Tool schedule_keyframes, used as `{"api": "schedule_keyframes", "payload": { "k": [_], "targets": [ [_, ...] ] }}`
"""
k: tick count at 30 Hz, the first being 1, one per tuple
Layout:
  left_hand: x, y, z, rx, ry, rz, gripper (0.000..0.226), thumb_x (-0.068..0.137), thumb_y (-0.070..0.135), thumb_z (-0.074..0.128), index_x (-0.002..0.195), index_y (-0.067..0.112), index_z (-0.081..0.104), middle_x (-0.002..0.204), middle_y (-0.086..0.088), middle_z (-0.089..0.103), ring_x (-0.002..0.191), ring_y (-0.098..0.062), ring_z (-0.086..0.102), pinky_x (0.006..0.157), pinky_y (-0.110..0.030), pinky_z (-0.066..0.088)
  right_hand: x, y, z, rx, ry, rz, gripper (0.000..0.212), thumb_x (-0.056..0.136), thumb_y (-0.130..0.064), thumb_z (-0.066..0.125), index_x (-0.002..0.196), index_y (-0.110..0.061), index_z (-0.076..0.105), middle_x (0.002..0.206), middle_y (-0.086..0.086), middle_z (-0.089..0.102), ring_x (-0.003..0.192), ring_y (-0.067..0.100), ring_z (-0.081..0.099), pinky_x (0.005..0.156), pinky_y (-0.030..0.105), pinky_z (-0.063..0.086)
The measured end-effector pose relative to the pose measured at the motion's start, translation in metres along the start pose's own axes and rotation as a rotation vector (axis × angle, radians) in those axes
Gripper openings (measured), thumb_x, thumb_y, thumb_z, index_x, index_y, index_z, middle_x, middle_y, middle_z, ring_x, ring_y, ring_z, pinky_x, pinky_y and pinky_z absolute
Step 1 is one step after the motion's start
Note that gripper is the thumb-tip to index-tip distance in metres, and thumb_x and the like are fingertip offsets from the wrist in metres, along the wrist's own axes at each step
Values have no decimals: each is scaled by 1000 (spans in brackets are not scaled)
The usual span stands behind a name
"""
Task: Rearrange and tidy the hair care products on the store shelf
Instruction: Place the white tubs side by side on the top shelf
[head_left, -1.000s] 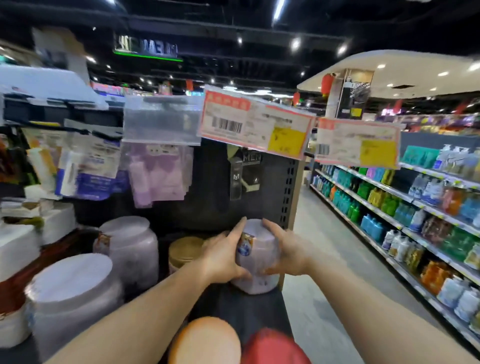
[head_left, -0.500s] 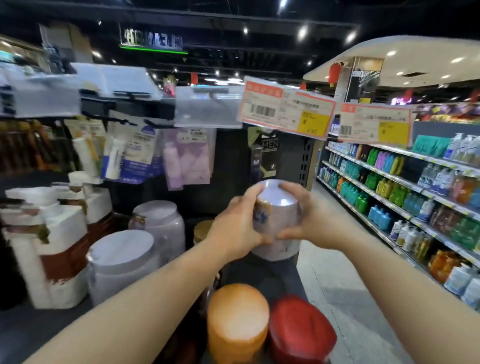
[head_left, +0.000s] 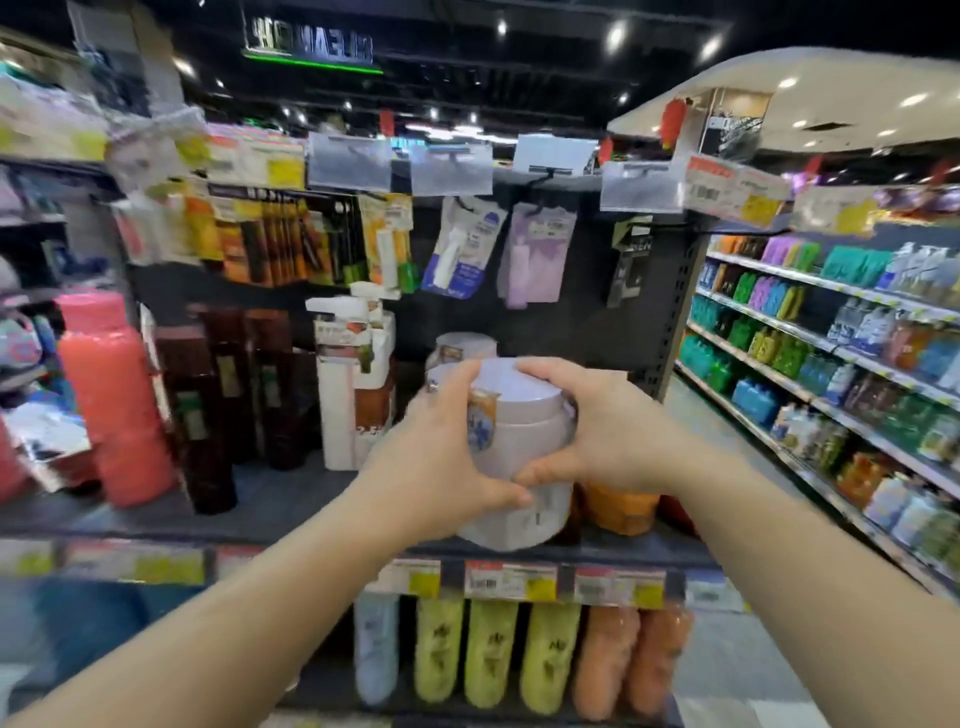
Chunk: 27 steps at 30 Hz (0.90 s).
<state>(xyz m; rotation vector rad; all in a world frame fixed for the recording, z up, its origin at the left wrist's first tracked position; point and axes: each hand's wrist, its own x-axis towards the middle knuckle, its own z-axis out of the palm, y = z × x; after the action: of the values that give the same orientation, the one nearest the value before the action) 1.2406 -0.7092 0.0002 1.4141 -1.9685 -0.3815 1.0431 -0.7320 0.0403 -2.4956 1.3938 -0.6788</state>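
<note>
Head view: a pale jar (head_left: 511, 441) at frame centre is gripped by the left hand (head_left: 441, 457) and right hand (head_left: 608, 431), fingers curled round its sides, above the shelf (head_left: 291, 499) front edge. Orange jar (head_left: 621, 506) just right.

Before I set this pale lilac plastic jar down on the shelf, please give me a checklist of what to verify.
1. Left hand grips the pale lilac plastic jar: ok.
2. Right hand grips it too: ok.
3. Jar upright, lid on: ok.
4. Bare spot on the dark shelf to the left: ok.
5. Orange jar stands close on the right: not ok.
6. Jar bottom already resting on the shelf: cannot tell.
</note>
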Motion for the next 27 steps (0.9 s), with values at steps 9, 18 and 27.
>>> {"api": "schedule_keyframes", "payload": {
  "k": [9, 18, 27],
  "targets": [
    [-11, -48, -6, 9, 70, -110, 121, 43, 63, 83, 140, 50, 12, 133, 8, 50, 114, -12, 56, 90, -38, 52, 31, -7, 60, 94, -30, 41, 111, 60, -44, 87, 148, -41, 20, 149, -8, 39, 130, 15, 42, 103, 37, 43],
    [10, -64, 5, 6, 86, -150, 121, 45, 59, 87, 141, 49, 14, 134, 7, 51, 117, -11, 54, 93, -38, 52, 56, 19, 74, 153, -69, 39, 112, 60, -47, 86, 149, -40, 19, 150, -9, 37, 132, 13, 39, 105, 33, 40],
    [7, -76, 17, 32, 93, -190, 117, 48, 59, 86, 140, 49, 14, 135, 7, 47, 116, -11, 54, 95, -36, 51, 66, 41, 65, 194, -307, 1, 98, 71, -40, 77, 147, -47, 15, 149, -10, 37, 121, 3, 48, 95, 20, 43]
  ]
}}
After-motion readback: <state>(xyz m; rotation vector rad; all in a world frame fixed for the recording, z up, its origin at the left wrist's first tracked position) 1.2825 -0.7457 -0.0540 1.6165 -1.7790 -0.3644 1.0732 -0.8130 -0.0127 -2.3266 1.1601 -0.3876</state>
